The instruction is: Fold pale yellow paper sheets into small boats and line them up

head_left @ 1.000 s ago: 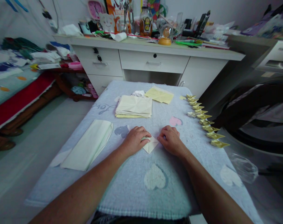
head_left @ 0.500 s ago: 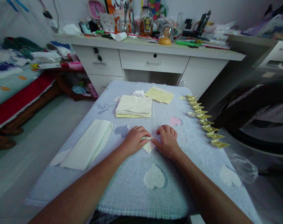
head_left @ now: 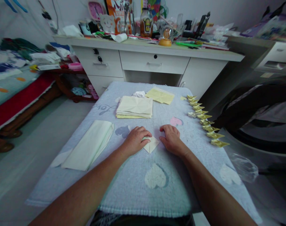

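So the main thing here is one small folded paper (head_left: 152, 143), pale cream, lying flat on the blue cloth (head_left: 124, 188) right between the hands. One corner points straight back at the person, another points off to the right, and a crease runs down to the near corner. The left side is covered, so I can't call its long axis.

Left hand (head_left: 138, 140) has its thumb on top of the paper with the fingers bunched close at the far edge. Can't tell if it's a real pinch or just pressing. Right hand (head_left: 171, 139) is loosely curled with thumb and index apart, nothing in it, just beside the right corner.

Further out: one stack of creased sheets (head_left: 134, 107), one lot of yellow paper (head_left: 160, 95) past it, one crumpled white tissue (head_left: 139, 94). On the left, one long white paper bundle (head_left: 88, 146), slanting away to the right. Right edge has a row of roughly ten yellow folded boats (head_left: 214, 135), plus one white boat (head_left: 191, 115).
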Available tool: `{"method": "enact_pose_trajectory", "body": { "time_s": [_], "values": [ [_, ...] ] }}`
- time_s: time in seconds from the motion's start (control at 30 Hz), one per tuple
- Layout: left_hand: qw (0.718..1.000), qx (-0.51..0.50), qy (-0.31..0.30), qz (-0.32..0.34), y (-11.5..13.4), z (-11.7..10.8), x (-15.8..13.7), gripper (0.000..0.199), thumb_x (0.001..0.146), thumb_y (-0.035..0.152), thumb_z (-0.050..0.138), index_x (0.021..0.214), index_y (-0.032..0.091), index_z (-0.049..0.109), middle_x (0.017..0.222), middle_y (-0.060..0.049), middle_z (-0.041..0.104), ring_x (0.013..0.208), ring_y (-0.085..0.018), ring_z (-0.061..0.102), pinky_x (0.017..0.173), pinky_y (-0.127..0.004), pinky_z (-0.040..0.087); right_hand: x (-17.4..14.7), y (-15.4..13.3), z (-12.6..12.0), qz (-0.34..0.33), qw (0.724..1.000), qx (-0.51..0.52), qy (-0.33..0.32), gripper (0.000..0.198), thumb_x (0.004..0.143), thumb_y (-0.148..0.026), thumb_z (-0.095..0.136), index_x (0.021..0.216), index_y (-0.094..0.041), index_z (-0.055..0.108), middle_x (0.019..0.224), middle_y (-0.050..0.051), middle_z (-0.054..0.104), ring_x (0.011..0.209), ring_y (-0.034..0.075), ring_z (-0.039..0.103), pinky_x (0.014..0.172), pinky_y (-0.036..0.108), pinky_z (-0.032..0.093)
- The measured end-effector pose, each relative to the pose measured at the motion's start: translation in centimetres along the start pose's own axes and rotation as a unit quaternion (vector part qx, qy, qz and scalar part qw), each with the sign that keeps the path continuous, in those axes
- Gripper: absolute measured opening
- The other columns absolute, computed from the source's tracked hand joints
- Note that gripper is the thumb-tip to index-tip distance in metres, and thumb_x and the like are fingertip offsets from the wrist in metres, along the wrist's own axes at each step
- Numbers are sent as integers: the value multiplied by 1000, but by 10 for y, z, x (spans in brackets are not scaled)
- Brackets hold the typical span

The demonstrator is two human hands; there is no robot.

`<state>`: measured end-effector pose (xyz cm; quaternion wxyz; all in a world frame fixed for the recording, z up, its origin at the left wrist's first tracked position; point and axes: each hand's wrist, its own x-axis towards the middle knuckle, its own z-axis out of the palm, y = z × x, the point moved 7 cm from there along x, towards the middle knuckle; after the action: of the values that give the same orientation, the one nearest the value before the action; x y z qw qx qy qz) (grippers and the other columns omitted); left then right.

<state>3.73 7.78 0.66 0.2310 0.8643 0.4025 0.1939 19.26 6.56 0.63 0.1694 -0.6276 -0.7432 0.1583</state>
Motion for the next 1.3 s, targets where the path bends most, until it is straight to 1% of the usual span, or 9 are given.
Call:
{"method": "enact_pose_trajectory", "body": {
  "time_s": [0.13, 0.3, 0.47, 0.67, 0.8, 0.97, 1.07, 1.17, 1.3],
  "values": [
    [1000, 7, 0, 7, -1, 1, 0, 17, 82, 20, 62, 98, 20, 67, 96, -4, 63, 95, -21, 54, 86, -33, 39, 0, -8, -2, -17, 998, 43, 30, 25, 85, -24, 48, 109, -18, 51, 111, 10, 56, 105, 24, 47, 94, 41, 35],
    [1000, 22, 5, 5, -2, 1, -2, 16, 85, 25, 59, 99, 21, 66, 98, -4, 62, 97, -21, 52, 86, -34, 38, -5, -32, 9, -77, 996, -25, 39, 42, 87, -35, 51, 124, -15, 45, 128, 14, 51, 122, 28, 39, 104, 47, 25],
    [997, 63, 19, -49, -9, -6, -8, 25, 79, 28, 64, 104, 30, 64, 107, -1, 57, 104, -24, 46, 92, -40, 32, -4, -31, 16, -60, 996, -62, 34, 53, 87, -38, 52, 133, -14, 40, 136, 15, 47, 127, 30, 35, 107, 49, 22],
    [991, 93, -14, -100, -27, -19, -14, 28, 72, 35, 67, 98, 27, 58, 113, -2, 51, 109, -25, 42, 97, -41, 28, -3, -29, 16, -52, 996, -67, 20, 56, 85, -38, 52, 136, -17, 39, 138, 13, 46, 127, 30, 35, 107, 49, 23],
    [990, 90, -51, -97, -35, -23, -15, 21, 72, 33, 64, 91, 27, 57, 110, 0, 51, 110, -22, 43, 98, -39, 27, -2, -28, 17, -47, 996, -68, 13, 58, 85, -38, 52, 137, -16, 38, 138, 13, 46, 128, 30, 35, 107, 49, 22],
    [992, 50, -62, -95, -40, -28, -15, 21, 71, 29, 64, 91, 27, 59, 108, 1, 53, 111, -24, 43, 99, -39, 29, -2, -28, 17, -51, 997, -60, 16, 61, 85, -40, 53, 138, -16, 36, 138, 14, 45, 127, 30, 35, 107, 51, 22],
    [994, 9, -28, -105, -36, -30, -10, 22, 74, 27, 61, 96, 25, 60, 105, -1, 55, 108, -24, 46, 97, -41, 32, -2, -28, 16, -52, 997, -54, 20, 61, 84, -40, 54, 139, -17, 36, 138, 15, 46, 127, 31, 36, 107, 51, 22],
    [997, -27, 23, -64, -19, -26, -2, 24, 78, 31, 62, 100, 22, 60, 106, -4, 54, 104, -23, 48, 95, -38, 37, -3, -30, 16, -55, 997, -53, 23, 61, 85, -42, 53, 139, -18, 36, 137, 15, 46, 126, 31, 37, 106, 52, 22],
    [998, 31, 31, -43, -6, -10, 2, 31, 78, 35, 66, 106, 23, 59, 109, -5, 52, 105, -25, 46, 95, -40, 37, -3, -29, 14, -63, 997, -45, 25, 60, 86, -39, 51, 138, -13, 36, 136, 17, 45, 126, 31, 37, 107, 50, 23]
  ]
}}
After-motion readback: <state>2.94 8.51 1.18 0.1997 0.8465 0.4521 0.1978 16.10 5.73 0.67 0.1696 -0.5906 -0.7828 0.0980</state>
